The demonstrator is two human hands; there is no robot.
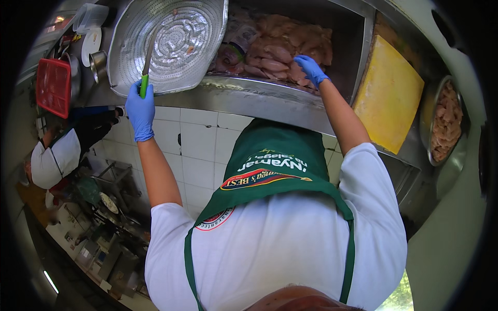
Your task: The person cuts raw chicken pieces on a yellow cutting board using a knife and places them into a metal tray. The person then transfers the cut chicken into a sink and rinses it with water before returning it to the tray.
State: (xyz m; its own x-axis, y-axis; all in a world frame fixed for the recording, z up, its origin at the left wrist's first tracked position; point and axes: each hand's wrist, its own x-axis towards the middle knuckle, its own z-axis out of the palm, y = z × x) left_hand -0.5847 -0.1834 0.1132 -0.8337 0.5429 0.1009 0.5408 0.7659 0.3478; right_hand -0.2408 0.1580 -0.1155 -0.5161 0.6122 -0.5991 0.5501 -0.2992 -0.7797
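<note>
My left hand (141, 112), in a blue glove, grips a knife (144, 84) by its green handle. The knife's long blade points away from me, over a large perforated metal pan (126, 54) that is tilted at the sink's left. Small bits of meat cling to the pan. My right hand (313, 70), also gloved in blue, reaches into a steel sink (268, 88) with its fingers apart at a heap of raw chicken pieces (291, 37). Whether its fingertips press on the meat is hard to see. Plastic packaging (244, 37) lies left of the heap.
Right of the sink is a yellow cutting board (389, 93), then a metal bowl (430, 128) holding raw chicken pieces (447, 120). At left are a red plastic basket (53, 87), a metal container (98, 66) and a clear plastic tub (91, 17). Another person (58, 155) stands at far left.
</note>
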